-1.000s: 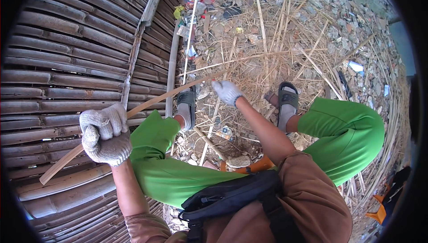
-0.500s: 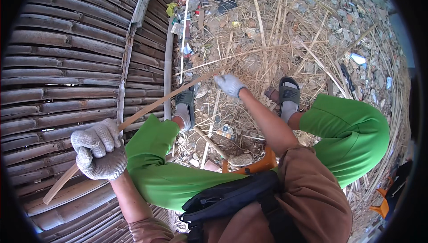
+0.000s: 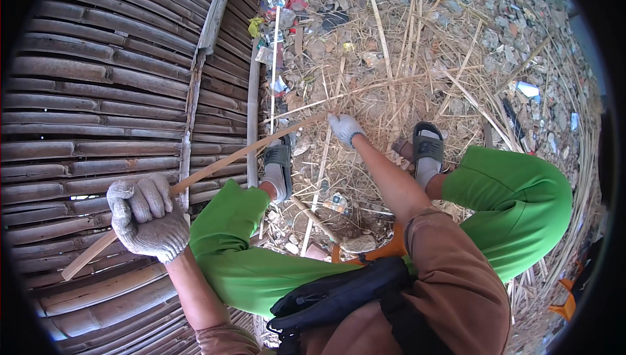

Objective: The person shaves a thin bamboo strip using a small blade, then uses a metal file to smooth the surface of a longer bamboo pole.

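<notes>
We are gripping a long bamboo strip (image 3: pixel 215 166) at both ends: our gloved left hand (image 3: pixel 147 218) is wrapping its fingers tight around the near end, over the bamboo mat (image 3: pixel 98 94), while our gloved right hand (image 3: pixel 343 127) is closing on the far end out past our left sandal (image 3: pixel 279 162). The strip is running slantwise from lower left to upper right, crossing the mat's edge and passing just above our left knee. To handle it well, we judge that we should be keeping both grips firm and the strip straight, so that it is not bowing or twisting between the hands. The mat is taking up the whole left side, with a pole (image 3: pixel 253 114) lying along its right edge. To the right the ground is littered with dry stalks (image 3: pixel 404 74) and stones, so free room is lying mostly above our knees, between mat and right sandal (image 3: pixel 427 149).
</notes>
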`<state>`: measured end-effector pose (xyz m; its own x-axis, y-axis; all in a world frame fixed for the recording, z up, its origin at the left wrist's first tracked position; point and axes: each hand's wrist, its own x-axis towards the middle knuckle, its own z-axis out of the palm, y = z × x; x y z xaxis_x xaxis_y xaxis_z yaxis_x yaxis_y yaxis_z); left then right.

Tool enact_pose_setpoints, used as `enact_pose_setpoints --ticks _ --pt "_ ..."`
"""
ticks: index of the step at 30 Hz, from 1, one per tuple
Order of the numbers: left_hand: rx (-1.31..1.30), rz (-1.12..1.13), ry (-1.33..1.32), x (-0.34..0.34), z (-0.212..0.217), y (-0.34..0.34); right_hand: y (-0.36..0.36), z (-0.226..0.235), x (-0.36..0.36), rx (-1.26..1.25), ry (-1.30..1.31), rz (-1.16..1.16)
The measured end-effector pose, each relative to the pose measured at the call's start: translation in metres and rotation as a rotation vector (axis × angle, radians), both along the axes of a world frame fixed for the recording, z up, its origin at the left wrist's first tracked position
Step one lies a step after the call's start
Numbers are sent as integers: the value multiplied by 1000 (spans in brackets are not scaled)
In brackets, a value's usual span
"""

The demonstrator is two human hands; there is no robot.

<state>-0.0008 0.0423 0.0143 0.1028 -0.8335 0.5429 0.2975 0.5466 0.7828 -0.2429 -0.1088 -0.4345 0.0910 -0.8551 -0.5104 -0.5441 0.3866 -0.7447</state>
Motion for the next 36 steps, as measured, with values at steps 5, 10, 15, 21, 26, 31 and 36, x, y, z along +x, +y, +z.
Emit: enact_pose_setpoints --ticks 5,10,15,21,26,31,36 --pt "23 93 20 4 -7 -1 17 4 14 -32 -94 -32" --pt "29 98 40 -5 -2 -8 10 -40 -4 -51 -104 -187" --pt "48 175 61 4 -6 1 16 -17 18 -7 -108 -73" --pt "44 165 143 -7 -1 -26 -3 -26 -25 27 161 -146" --pt "102 130 142 -9 0 -21 14 136 6 -349 -42 30" --pt "9 153 282 -20 38 -29 22 219 25 -676 -396 319" --pt "-30 355 540 -1 108 -24 -4 348 -20 -924 316 580"
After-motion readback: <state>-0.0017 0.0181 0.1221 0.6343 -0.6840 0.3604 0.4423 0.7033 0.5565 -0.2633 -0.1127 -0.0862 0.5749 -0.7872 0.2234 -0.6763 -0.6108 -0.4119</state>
